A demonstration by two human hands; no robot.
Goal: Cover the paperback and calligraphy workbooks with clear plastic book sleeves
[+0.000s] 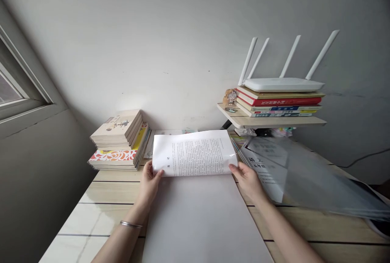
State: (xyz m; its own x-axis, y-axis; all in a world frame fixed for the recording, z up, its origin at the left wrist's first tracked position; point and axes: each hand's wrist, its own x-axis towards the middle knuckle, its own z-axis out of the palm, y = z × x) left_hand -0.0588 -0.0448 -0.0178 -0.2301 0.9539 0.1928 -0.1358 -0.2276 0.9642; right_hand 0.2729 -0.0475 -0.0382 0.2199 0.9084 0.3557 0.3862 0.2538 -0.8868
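A white printed sheet (196,153) with rows of small text turned sideways is held up in the middle of the view. My left hand (150,177) pinches its lower left corner, thumb in front. At the lower right corner my right hand (246,177) grips it the same way. Below the printed part, a long pale blank sheet (201,218) stretches toward me over the table. How the two are joined is hidden behind the lower edge of the print.
Stacked books (117,133) stand at the back left of the slatted table (103,194). Clear plastic sheets (319,182) and a printed booklet (271,173) lie right. A small raised shelf (274,122) carries books (283,102), a white router (283,84) and a figurine (230,97).
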